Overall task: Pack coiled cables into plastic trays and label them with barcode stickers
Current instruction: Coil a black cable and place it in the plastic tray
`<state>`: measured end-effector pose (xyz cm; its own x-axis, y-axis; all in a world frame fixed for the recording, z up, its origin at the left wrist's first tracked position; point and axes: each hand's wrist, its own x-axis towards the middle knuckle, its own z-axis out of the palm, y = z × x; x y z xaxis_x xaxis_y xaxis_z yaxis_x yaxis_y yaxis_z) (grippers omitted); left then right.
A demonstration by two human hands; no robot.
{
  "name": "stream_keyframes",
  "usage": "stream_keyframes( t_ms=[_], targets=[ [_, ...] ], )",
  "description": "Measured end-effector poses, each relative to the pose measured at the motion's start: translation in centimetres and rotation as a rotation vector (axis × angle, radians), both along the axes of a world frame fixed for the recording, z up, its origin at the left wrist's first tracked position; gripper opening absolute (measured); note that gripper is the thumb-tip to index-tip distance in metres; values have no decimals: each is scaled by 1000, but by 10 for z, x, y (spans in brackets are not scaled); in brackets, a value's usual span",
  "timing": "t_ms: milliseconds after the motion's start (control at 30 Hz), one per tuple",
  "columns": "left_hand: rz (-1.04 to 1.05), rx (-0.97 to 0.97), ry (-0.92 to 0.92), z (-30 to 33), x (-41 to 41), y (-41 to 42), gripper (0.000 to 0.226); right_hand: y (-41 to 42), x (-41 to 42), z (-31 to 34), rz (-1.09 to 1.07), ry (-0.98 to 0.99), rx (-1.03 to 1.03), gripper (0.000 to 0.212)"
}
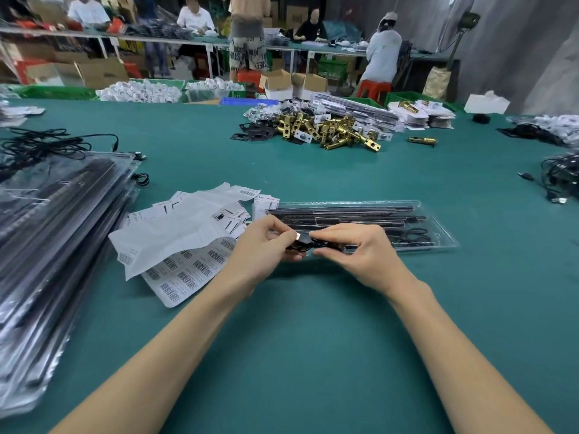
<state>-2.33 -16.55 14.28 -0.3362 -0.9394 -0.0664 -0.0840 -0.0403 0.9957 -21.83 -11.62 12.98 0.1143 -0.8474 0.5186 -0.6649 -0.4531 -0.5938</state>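
While the clear tray (432,223) lies behind, both hands — left (266,242), right (357,245) — pinch a black cable (302,244).

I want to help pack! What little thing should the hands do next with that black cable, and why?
Probably lower the black cable into the clear tray just behind it. Both the left hand and right hand pinch it bunched up above the green table, and it isn't in the tray yet.

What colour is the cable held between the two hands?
Black cable, with a metallic connector tip; seen in the head view.
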Motion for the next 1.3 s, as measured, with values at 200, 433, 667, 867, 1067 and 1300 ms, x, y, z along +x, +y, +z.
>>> stream_keyframes(
  t_ms=[200, 433, 667, 867, 1067, 1300],
  targets=[
    [-8, -84, -66, -5, -2, 0, 6, -8, -1, -2, 48, 112, 16, 38],
    [-26, -162, -152, -8, 1, 1, 10, -12, 3, -10, 31, 121, -62, 36],
    [-120, -516, -447, 16, 36, -24, 10, -9, 7, -21, -108, 178, -200, 24],
    [-314, -746, -808, 16, 68, -44, 37, -4, 10, -21, -137, 239, -223, 22],
    [-328, -832, -723, 13, 69, -42, 14, -1, 9, -20, -122, 278, -218, 24],
    [-307, -891, -593, 7, 71, -45, 11, 2, 9, -19, -105, 269, -213, 23]
  ],
)
